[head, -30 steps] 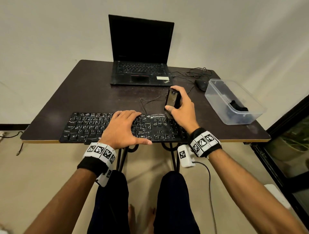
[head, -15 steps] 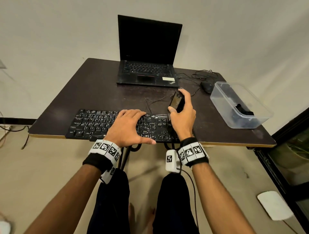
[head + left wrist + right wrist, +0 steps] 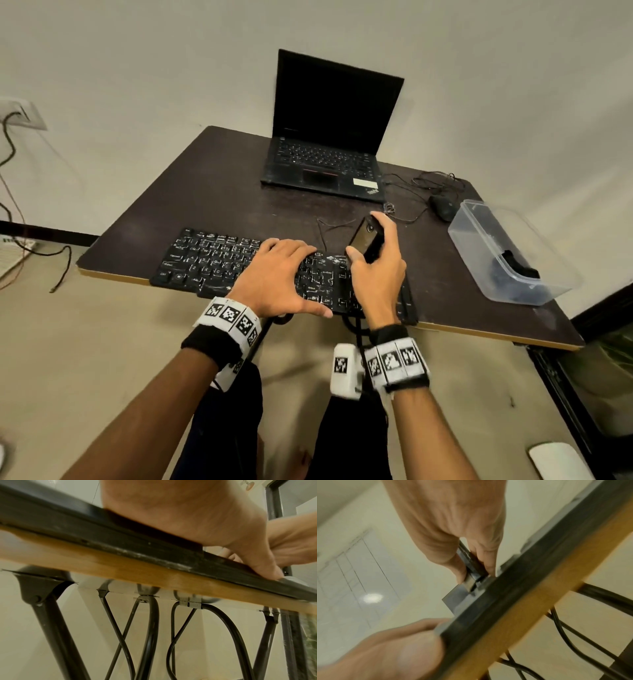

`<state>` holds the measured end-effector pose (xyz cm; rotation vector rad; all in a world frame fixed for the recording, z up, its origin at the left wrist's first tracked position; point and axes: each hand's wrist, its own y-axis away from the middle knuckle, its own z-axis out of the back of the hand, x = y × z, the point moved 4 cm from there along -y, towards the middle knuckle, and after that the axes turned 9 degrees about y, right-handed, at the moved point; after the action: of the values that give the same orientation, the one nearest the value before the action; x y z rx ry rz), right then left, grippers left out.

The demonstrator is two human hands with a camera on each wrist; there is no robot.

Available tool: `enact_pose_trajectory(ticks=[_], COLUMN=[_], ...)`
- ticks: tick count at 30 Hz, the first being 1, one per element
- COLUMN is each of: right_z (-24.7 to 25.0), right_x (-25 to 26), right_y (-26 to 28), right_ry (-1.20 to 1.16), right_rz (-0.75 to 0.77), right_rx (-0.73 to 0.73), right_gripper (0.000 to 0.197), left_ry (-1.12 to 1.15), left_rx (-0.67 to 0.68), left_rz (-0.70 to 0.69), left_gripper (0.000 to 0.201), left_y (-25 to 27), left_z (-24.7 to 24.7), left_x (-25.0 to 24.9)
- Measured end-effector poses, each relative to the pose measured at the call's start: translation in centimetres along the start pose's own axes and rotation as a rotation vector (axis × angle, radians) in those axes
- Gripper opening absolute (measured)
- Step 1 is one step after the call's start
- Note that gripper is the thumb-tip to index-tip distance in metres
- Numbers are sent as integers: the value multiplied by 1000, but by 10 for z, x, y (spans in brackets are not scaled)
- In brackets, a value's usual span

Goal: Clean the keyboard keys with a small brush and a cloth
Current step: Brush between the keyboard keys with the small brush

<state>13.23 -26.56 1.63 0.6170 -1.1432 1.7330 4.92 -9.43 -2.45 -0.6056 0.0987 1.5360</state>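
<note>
A black keyboard (image 3: pixel 219 263) lies along the near edge of the dark table (image 3: pixel 219 192). My left hand (image 3: pixel 284 274) lies flat on its middle keys, fingers spread, thumb at the front edge. My right hand (image 3: pixel 376 274) grips a small flat brush (image 3: pixel 364 238) by its dark handle, upright over the keyboard's right part. In the right wrist view the thumb and fingers pinch the brush (image 3: pixel 471 580) and its bristles (image 3: pixel 453 599) touch the keys. In the left wrist view the left hand (image 3: pixel 188 513) presses on the keyboard (image 3: pixel 102 534).
A black laptop (image 3: pixel 325 164) stands open at the back of the table. A mouse (image 3: pixel 442 205) with tangled cable lies to its right. A clear plastic box (image 3: pixel 479 260) at the right holds a dark item (image 3: pixel 513 265). The black metal table legs (image 3: pixel 150 635) are below.
My right hand with the brush has shifted a little to the left along the keyboard. My left hand has stayed flat on the keys. The head view has swung to the left.
</note>
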Motion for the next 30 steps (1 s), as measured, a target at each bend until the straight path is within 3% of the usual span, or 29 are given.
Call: enact_pose_trajectory(ticks=[7, 12, 18, 24, 30], right_z=[-8, 3, -6, -8, -14], right_x=[4, 3, 5, 12, 16], right_y=[-19, 16, -12, 18, -9], right_ry=[-13, -156, -86, -108, -42], right_rz=[-19, 41, 2, 106, 38], right_rx=[-10, 25, 8, 67, 113], right_gripper=[70, 69, 68, 70, 72], left_ry=[-1, -4, 14, 12, 6], left_rx=[25, 31, 21, 15, 11], left_rz=[12, 13, 2, -6, -23], left_gripper=[133, 134, 132, 133, 135], left_y=[1, 0, 1, 0, 1], left_z=[1, 0, 1, 0, 1], left_x=[-2, 1, -2, 0, -2])
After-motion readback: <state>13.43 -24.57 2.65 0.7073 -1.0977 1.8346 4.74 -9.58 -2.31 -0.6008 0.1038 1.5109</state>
